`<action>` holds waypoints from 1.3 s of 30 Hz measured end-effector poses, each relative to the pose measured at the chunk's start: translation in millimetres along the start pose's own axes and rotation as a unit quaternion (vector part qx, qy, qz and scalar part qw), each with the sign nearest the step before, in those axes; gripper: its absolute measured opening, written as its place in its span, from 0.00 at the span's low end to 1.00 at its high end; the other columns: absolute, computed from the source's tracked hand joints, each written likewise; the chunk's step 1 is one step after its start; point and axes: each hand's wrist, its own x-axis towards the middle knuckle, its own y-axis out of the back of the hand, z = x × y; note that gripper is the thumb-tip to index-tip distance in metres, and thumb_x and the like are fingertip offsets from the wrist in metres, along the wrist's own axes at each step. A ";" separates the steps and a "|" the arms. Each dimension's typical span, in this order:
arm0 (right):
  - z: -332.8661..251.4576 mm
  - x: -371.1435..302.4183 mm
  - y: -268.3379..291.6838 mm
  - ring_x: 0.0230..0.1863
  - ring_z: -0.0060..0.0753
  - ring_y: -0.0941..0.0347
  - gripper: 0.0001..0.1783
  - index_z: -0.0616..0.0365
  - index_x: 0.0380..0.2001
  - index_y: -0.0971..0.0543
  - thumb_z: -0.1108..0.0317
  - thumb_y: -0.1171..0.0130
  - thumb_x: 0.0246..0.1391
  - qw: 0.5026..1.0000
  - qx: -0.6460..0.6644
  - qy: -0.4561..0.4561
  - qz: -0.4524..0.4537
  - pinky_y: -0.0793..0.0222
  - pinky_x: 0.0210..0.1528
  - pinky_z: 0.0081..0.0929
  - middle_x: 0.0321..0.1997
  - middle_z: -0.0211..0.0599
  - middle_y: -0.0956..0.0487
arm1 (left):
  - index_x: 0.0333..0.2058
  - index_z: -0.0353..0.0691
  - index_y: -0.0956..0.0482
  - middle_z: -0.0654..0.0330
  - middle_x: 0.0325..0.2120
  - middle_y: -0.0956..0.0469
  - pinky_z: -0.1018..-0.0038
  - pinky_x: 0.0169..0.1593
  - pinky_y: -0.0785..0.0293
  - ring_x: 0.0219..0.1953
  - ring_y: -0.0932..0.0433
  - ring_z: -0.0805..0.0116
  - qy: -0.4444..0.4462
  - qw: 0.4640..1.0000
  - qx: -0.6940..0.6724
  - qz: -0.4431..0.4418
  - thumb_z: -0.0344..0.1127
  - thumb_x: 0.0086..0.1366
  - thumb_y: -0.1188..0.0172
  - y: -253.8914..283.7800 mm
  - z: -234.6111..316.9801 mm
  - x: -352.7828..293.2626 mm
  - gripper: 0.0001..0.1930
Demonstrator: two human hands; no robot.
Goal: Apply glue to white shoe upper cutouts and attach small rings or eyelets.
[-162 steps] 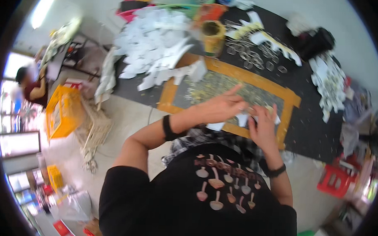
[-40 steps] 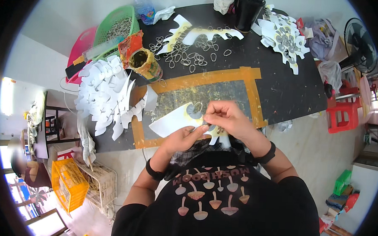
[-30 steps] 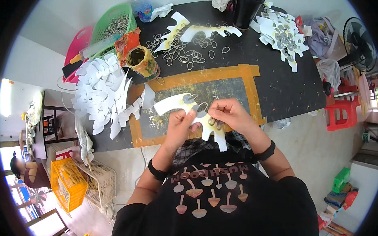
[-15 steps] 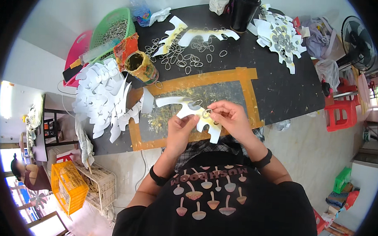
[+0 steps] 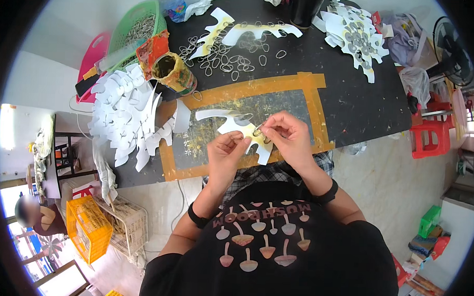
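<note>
A white cut-out piece [image 5: 263, 157] with a scalloped edge and yellowish glue smears is in front of me, above the taped work surface. My left hand [image 5: 227, 154] pinches its near edge between thumb and fingers. My right hand [image 5: 288, 138] has its thumb and fingertips closed on a small metal ring [image 5: 257, 131], which stands tilted against the glued part of the piece. Another ring [image 5: 244, 117] lies on the piece farther along, towards its long curved arm. Fingers partly hide the right side of the piece.
Loose metal rings [image 5: 219, 58] lie around two glued white pieces [image 5: 262, 33]. Left are a glue can [image 5: 175, 75], a heap of white pieces [image 5: 126, 113] and a green basket [image 5: 160, 24] of rings. Finished-looking ringed pieces [image 5: 350, 34] are piled far right, near a fan [image 5: 454, 51].
The ring at my right fingertips has gone from lying nearly flat on the piece to standing tilted. Both hands and the piece have shifted slightly, and the whole view has moved a little.
</note>
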 end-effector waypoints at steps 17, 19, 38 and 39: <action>-7.6 -7.5 -11.2 0.36 0.22 0.20 0.08 0.65 0.37 0.20 0.76 0.37 0.53 0.996 -0.084 0.026 0.026 0.26 0.41 0.20 0.34 0.37 0.17 | 0.41 0.30 0.25 0.62 0.34 0.21 0.83 0.39 0.29 0.34 0.25 0.81 0.029 0.999 -0.009 0.045 0.21 0.60 0.37 -3.0 -5.2 -9.2 0.10; -12.8 -7.8 -10.9 0.36 0.23 0.20 0.08 0.65 0.36 0.19 0.76 0.36 0.52 0.993 -0.119 0.010 0.025 0.26 0.40 0.20 0.34 0.39 0.17 | 0.45 0.30 0.27 0.61 0.36 0.21 0.82 0.41 0.29 0.36 0.25 0.80 0.034 0.999 -0.007 0.040 0.21 0.61 0.38 -5.7 -2.4 -8.0 0.13; -7.5 18.8 33.7 0.38 0.37 0.28 0.04 0.58 0.29 0.23 0.71 0.39 0.51 0.878 -0.395 0.159 -0.218 0.34 0.41 0.33 0.34 0.33 0.25 | 0.52 0.41 0.40 0.50 0.51 0.30 0.55 0.60 0.41 0.54 0.30 0.53 -0.408 0.833 0.327 0.180 0.30 0.57 0.35 -1.8 27.4 -18.6 0.28; -6.2 17.4 30.6 0.37 0.37 0.31 0.03 0.56 0.28 0.23 0.71 0.39 0.50 0.872 -0.413 0.183 -0.191 0.37 0.41 0.33 0.33 0.31 0.27 | 0.54 0.40 0.41 0.49 0.51 0.29 0.53 0.61 0.43 0.54 0.29 0.51 -0.437 0.776 0.441 0.109 0.28 0.54 0.33 -1.2 32.4 -20.2 0.32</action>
